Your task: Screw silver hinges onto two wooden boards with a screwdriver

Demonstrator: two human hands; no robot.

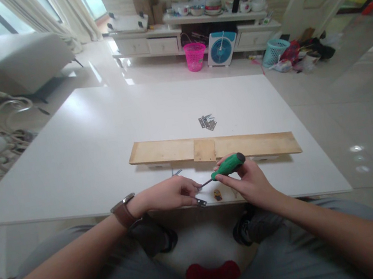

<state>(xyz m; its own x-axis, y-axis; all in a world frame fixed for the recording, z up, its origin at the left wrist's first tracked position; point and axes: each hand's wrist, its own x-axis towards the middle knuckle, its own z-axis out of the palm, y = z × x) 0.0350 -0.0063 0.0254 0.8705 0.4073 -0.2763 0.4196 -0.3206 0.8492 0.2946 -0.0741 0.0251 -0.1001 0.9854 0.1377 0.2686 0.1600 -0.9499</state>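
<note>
My right hand (247, 180) is closed round a green-handled screwdriver (228, 166), whose tip points left toward my left hand. My left hand (169, 194), with a watch on its wrist, pinches a small metal hinge (201, 201) at the near edge of the white table (100, 140). The screwdriver tip meets the fingers of my left hand. Just beyond both hands lies a long wooden plank (167, 150) with a short board piece on its middle. A few loose screws (177, 172) lie near the plank's front edge.
A small pile of metal hinges (207, 122) lies on the table beyond the plank. On the floor behind stand a pink basket (195, 55), a blue fan (221, 48) and a teal basket (274, 51). A grey sofa (13, 59) is at the far left.
</note>
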